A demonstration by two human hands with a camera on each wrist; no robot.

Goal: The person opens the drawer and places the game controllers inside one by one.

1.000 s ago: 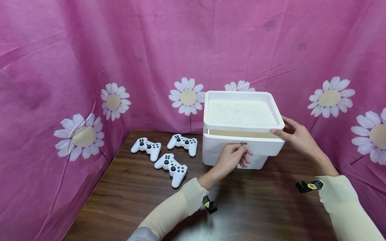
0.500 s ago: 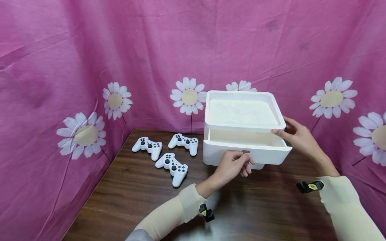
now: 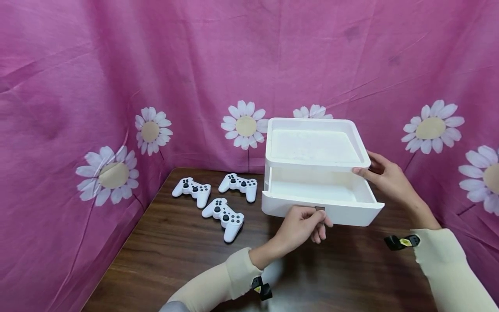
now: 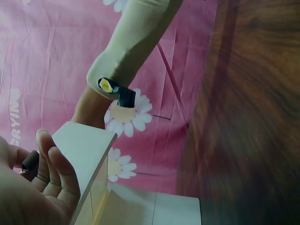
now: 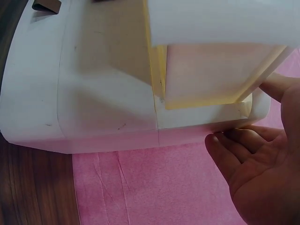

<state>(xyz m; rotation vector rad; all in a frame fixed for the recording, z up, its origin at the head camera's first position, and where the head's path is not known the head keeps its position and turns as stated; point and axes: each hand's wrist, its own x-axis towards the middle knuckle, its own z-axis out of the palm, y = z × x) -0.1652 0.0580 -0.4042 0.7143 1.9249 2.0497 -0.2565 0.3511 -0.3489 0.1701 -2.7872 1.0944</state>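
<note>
A white storage box [image 3: 317,144] with a shallow tray top stands on the table, its upper drawer [image 3: 323,214] pulled well out. I see a bare white interior in the drawer. My left hand [image 3: 300,227] pinches the small brown pull tab [image 4: 31,161] at the middle of the drawer front. At the box's right side, my right hand [image 3: 390,177] holds the front corner, with its thumb on the front edge and its fingers along the side. In the right wrist view, a second brown tab [image 5: 47,5] shows on the part below the drawer.
Three white game controllers [image 3: 192,190] lie left of the box on the dark wooden table [image 3: 163,255]. A pink flowered curtain [image 3: 202,86] hangs closely behind and along both sides.
The upper drawer has slid from slightly out to far out, toward me, as my left hand drew its tab. My right hand has stayed on the box's corner.
</note>
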